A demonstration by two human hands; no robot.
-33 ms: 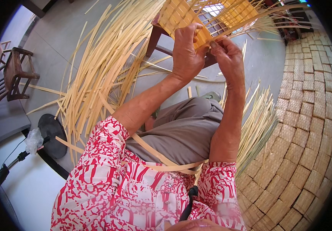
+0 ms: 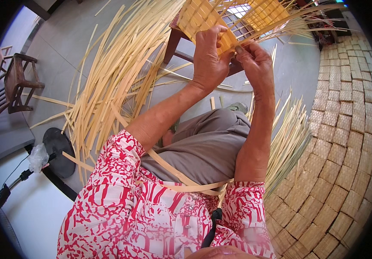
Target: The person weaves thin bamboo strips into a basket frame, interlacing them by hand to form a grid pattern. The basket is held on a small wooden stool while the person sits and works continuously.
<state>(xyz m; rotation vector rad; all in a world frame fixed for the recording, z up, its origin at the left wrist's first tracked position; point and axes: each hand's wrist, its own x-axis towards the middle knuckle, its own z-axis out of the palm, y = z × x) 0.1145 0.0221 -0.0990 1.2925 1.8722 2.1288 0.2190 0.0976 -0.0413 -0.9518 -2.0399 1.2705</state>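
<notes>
A partly woven yellow basket [image 2: 272, 17] of flat strips rests on a dark wooden stool [image 2: 174, 43], with loose strip ends fanning out to its right. My left hand [image 2: 210, 54] grips the basket's near edge, its fingers curled over the weave. Just to the right, my right hand [image 2: 255, 62] pinches at the same corner, thumb and fingertips pressed together close to the left thumb. Whether a single strip lies between those right fingertips is too small to make out. One long pale strip [image 2: 173, 167] runs across my lap and waist.
A big heap of pale strips [image 2: 108, 82] covers the floor at left; a second bundle [image 2: 287, 138] lies right of my legs. Rows of woven pieces [image 2: 337, 142] fill the right side. At far left are a small wooden chair [image 2: 22, 82] and a round black base [image 2: 59, 153].
</notes>
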